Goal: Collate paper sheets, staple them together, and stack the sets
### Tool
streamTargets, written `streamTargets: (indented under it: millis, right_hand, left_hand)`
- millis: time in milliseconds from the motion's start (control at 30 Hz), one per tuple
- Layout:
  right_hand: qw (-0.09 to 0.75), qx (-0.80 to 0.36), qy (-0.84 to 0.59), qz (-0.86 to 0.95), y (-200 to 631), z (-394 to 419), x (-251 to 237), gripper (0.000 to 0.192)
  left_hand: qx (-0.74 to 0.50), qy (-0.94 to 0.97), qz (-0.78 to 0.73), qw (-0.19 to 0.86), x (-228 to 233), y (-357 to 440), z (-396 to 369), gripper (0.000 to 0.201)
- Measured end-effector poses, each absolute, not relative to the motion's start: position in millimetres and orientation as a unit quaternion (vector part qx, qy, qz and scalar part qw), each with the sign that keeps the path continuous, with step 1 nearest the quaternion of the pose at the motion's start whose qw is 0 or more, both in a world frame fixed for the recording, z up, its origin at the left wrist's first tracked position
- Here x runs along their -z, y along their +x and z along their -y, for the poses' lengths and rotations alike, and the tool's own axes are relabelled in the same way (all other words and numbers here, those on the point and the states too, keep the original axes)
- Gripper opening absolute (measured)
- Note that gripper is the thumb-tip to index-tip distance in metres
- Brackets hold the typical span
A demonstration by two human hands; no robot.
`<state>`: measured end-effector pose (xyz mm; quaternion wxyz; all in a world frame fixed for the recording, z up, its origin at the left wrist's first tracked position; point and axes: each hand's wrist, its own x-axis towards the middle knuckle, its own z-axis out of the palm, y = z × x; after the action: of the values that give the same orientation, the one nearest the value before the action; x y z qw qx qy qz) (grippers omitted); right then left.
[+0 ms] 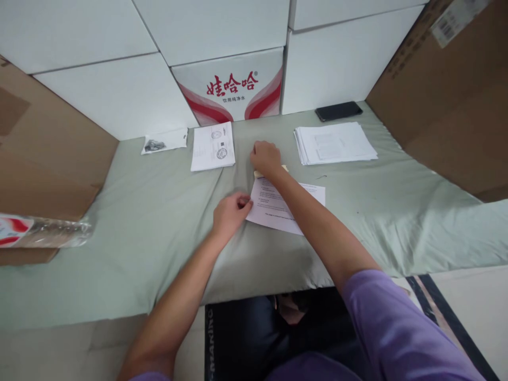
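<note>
Both hands rest on a printed sheet point(278, 209) mid-desk: left hand point(230, 211) pinches its left edge, right hand point(265, 157) is fisted at its top. A paper stack point(335, 143) and black phone point(338, 110) lie at the desk's point(138, 222) far right edge, folded leaflets point(212, 146) far left.

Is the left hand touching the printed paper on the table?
Touching. The head view shows the left hand with its fingertips pressed on the left edge of the printed sheet, no gap between them.

The white carton point(232, 87) at the back of the bench carries red Chinese characters, 娃哈哈, with a registered mark; the small grey line beneath is too fine to read with certainty. Print on the sheet point(278, 203), the leaflet point(212, 146) and the cardboard's label point(452, 18) is illegible.
</note>
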<state>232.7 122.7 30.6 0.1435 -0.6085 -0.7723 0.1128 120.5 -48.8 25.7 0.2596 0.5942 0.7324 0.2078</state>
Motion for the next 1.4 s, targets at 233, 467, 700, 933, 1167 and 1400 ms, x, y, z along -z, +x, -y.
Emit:
streamTargets:
  millis: [233,467,700,933,1167,1400]
  right_hand:
    - [0.133,-0.109,-0.603,0.779,232.6,-122.9,-29.7,0.035]
    - [0.143,-0.088,-0.603,0.780,229.5,-122.1,-24.5,0.036]
    - [0.143,-0.065,-0.595,0.788,224.4,-116.1,-21.9,0.042]
    - [0.131,-0.050,-0.592,0.794,221.0,-114.5,-25.0,0.044]
    - [0.127,-0.029,-0.597,0.792,215.9,-109.5,-27.7,0.040]
    - [0.126,-0.018,-0.589,0.798,210.5,-102.7,-29.7,0.039]
  left_hand:
    - [-0.210,0.586,-0.735,0.269,-29.1,123.4,50.4,0.026]
    - [-0.209,0.589,-0.735,0.262,-26.6,121.5,49.2,0.025]
    - [-0.200,0.587,-0.738,0.265,-27.9,122.1,48.4,0.026]
    - [-0.199,0.594,-0.735,0.258,-23.1,122.5,48.2,0.027]
    - [-0.184,0.596,-0.740,0.250,-27.9,126.0,48.6,0.025]
    - [-0.182,0.594,-0.744,0.246,-28.6,128.2,47.8,0.024]
